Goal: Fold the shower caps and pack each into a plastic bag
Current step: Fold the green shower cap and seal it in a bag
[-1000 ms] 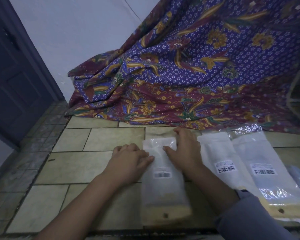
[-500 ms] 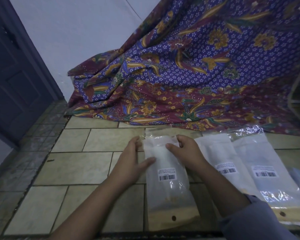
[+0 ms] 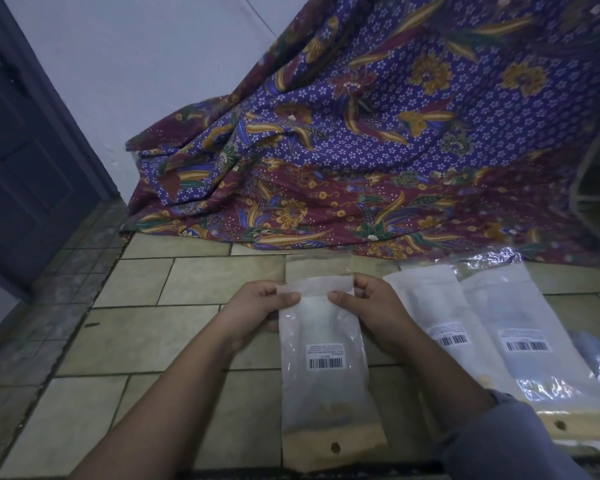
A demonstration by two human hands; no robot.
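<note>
Head view — left hand (image 3: 253, 306) and right hand (image 3: 374, 308) pinch the plastic bag (image 3: 323, 327) by its flap — likely to fold it shut.

Beige tiled floor (image 3: 187, 282) fills the lower half, with dark grout lines running across it. At nine o'clock there's a dark panelled door (image 3: 21, 168), with greyer mottled tiles (image 3: 49, 306) at its foot. At eleven, a plain pale wall (image 3: 153, 64). From twelve round to three, a purple-and-maroon floral cloth (image 3: 395, 133) drapes down onto the floor. The light is dim and cool.
</note>
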